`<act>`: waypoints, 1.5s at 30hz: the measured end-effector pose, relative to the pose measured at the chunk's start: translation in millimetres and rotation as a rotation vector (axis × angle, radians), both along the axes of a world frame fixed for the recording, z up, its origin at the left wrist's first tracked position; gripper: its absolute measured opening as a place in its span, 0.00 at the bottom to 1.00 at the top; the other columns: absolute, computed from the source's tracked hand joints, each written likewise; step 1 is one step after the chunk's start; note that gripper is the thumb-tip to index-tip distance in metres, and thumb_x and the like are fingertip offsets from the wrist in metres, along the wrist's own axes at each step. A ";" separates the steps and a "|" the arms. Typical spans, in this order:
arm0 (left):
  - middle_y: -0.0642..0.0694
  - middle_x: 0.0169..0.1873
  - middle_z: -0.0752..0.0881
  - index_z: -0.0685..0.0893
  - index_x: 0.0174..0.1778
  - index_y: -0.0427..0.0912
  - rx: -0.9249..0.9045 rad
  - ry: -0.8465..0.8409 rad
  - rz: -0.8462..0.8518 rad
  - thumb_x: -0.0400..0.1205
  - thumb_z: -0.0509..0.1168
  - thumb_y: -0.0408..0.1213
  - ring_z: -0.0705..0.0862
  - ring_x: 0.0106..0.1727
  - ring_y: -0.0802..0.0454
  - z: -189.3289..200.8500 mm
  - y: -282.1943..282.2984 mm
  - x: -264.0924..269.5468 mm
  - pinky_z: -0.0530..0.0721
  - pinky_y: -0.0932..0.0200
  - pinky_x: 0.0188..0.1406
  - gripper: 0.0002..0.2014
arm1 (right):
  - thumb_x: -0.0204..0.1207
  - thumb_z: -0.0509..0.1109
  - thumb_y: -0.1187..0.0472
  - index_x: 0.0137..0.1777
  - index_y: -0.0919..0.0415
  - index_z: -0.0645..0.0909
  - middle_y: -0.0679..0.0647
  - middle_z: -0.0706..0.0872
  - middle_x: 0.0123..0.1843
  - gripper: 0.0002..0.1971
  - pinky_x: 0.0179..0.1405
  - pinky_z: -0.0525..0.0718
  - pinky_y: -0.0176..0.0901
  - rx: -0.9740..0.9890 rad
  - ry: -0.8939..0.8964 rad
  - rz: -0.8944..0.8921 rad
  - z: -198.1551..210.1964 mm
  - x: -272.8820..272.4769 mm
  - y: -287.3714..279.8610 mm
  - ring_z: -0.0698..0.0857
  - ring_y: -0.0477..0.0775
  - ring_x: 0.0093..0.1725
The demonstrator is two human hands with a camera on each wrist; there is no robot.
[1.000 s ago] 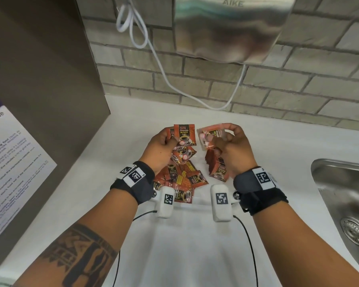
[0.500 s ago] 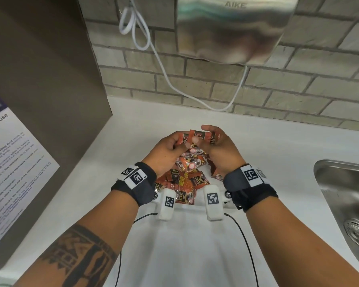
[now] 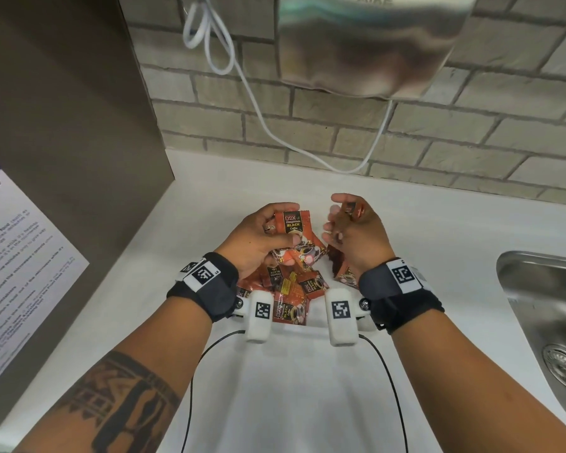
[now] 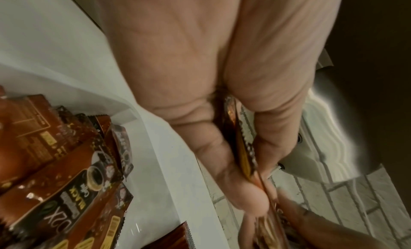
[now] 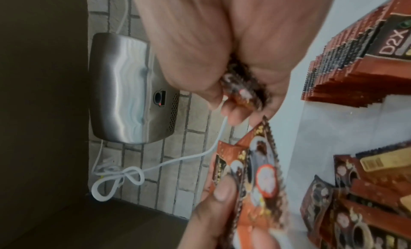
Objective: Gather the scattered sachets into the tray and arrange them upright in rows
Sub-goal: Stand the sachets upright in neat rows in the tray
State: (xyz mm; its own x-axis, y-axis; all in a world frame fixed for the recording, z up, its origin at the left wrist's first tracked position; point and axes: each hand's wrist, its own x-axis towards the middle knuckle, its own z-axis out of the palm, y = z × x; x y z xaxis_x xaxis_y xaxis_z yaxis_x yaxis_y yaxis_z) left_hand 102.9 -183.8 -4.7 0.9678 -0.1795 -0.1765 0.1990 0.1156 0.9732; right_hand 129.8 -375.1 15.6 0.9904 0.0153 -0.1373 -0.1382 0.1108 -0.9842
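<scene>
Over the tray (image 3: 304,328), both hands' fingers pinch orange/black "D2X" sachets (image 3: 291,223).

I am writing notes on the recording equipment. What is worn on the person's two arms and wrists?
Each wrist carries a black fabric wristband, left and right, with white square-code tags. A white capsule-shaped camera unit hangs from each band, left and right, each with a thin black cable. The left forearm bears a dark geometric tattoo. No sleeves are visible.
</scene>
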 end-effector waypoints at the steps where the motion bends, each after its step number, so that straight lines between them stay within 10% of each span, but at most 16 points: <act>1: 0.38 0.63 0.88 0.83 0.70 0.53 0.009 -0.006 -0.003 0.78 0.76 0.25 0.90 0.58 0.38 0.5 -0.1 0.5 0.82 0.19 0.58 0.27 | 0.81 0.71 0.66 0.61 0.59 0.80 0.57 0.82 0.44 0.10 0.40 0.85 0.46 -0.055 -0.008 0.008 0.4 -0.7 -0.5 0.84 0.51 0.37; 5: 0.41 0.63 0.89 0.85 0.68 0.49 0.030 -0.075 -0.053 0.73 0.80 0.24 0.89 0.63 0.39 2.6 -4.5 1.0 0.83 0.26 0.64 0.29 | 0.67 0.86 0.58 0.58 0.58 0.85 0.51 0.91 0.46 0.21 0.40 0.89 0.41 -0.278 -0.015 0.214 -0.7 -4.0 2.5 0.91 0.48 0.40; 10: 0.44 0.70 0.85 0.81 0.73 0.47 -0.015 -0.045 -0.089 0.73 0.78 0.21 0.89 0.63 0.42 4.7 -4.8 2.5 0.90 0.36 0.56 0.33 | 0.72 0.82 0.64 0.60 0.64 0.86 0.58 0.94 0.51 0.17 0.59 0.89 0.59 -0.188 -0.002 0.156 -3.1 -0.9 3.7 0.93 0.59 0.52; 15: 0.44 0.67 0.86 0.83 0.71 0.50 -0.041 0.004 -0.024 0.75 0.75 0.19 0.91 0.56 0.43 3.1 7.3 7.2 0.91 0.53 0.37 0.31 | 0.82 0.65 0.74 0.67 0.62 0.81 0.59 0.92 0.49 0.16 0.40 0.90 0.44 0.000 0.035 0.171 2.4 3.5 -4.5 0.93 0.52 0.45; 20: 0.45 0.67 0.87 0.84 0.69 0.50 -0.038 0.002 -0.031 0.75 0.76 0.19 0.90 0.62 0.42 1.3 8.8 10.3 0.90 0.40 0.53 0.30 | 0.84 0.66 0.70 0.64 0.55 0.83 0.54 0.83 0.40 0.14 0.40 0.83 0.49 -0.136 -0.029 0.112 -3.3 7.7 -5.2 0.83 0.53 0.36; 25: 0.48 0.61 0.89 0.84 0.68 0.50 0.000 -0.013 -0.019 0.78 0.76 0.30 0.91 0.56 0.46 4.4 1.2 10.0 0.88 0.55 0.34 0.23 | 0.67 0.86 0.54 0.60 0.51 0.86 0.51 0.93 0.50 0.21 0.48 0.89 0.50 -0.333 0.005 0.413 -5.6 -0.1 -5.3 0.92 0.54 0.48; 32: 0.39 0.65 0.87 0.84 0.69 0.43 -0.178 0.077 0.124 0.91 0.56 0.30 0.91 0.55 0.38 2.9 3.2 14.2 0.92 0.51 0.33 0.15 | 0.78 0.67 0.78 0.68 0.62 0.81 0.65 0.90 0.54 0.21 0.52 0.91 0.54 -0.023 0.111 0.339 -2.4 1.0 -11.8 0.92 0.61 0.51; 39: 0.38 0.67 0.86 0.82 0.68 0.50 -0.110 -0.019 0.267 0.90 0.56 0.31 0.84 0.69 0.33 0.3 -19.0 17.7 0.86 0.32 0.62 0.16 | 0.68 0.85 0.59 0.63 0.62 0.79 0.58 0.91 0.43 0.26 0.50 0.88 0.56 -0.017 0.143 0.180 -9.7 -10.5 14.5 0.88 0.57 0.42; 45: 0.38 0.56 0.89 0.79 0.71 0.47 -0.055 -0.086 0.181 0.80 0.68 0.24 0.88 0.48 0.40 5.1 -22.9 15.7 0.87 0.42 0.55 0.24 | 0.73 0.78 0.74 0.61 0.60 0.80 0.56 0.89 0.44 0.19 0.37 0.88 0.45 0.117 0.144 0.048 -4.3 -1.4 10.2 0.90 0.52 0.37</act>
